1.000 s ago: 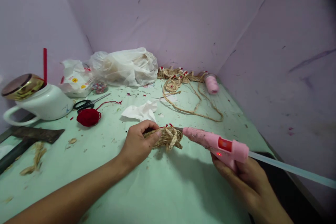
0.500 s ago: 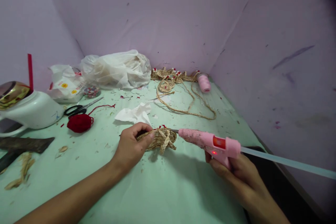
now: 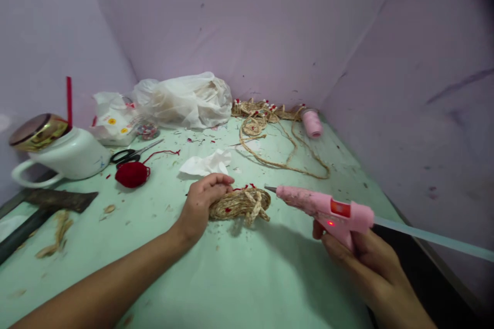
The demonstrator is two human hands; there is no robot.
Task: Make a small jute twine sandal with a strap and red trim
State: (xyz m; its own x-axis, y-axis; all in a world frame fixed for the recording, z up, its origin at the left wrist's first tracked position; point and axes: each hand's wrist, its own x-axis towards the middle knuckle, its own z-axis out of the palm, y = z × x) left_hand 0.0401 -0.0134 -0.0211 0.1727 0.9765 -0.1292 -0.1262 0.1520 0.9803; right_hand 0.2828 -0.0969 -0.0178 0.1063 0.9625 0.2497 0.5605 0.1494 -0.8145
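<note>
My left hand (image 3: 199, 205) grips the left end of a coiled, braided straw piece (image 3: 233, 205); its fingers lie along the far side and are partly hidden. The piece has a pale crossed braid at its right end and small red yarn bits on its top and side. My right hand (image 3: 372, 264) is wrapped round the handle of a pink hot glue gun (image 3: 309, 201), with a red light lit. The gun's metal nozzle points left, a small gap away from the straw piece. A long translucent glue stick (image 3: 432, 236) sticks out of its back.
At left lie a hammer (image 3: 64, 199), a red yarn ball (image 3: 132, 174), scissors (image 3: 133, 154) and a white mug (image 3: 73, 157). Crumpled tissue (image 3: 206, 163) is beyond my left hand. Along the back are a plastic bag (image 3: 189, 100), straw cord (image 3: 285, 166) and a pink thread spool (image 3: 312, 123).
The glue gun's nozzle has drawn back to the right, off the straw piece. My left thumb has shifted from the front of the piece. The view has turned slightly left.
</note>
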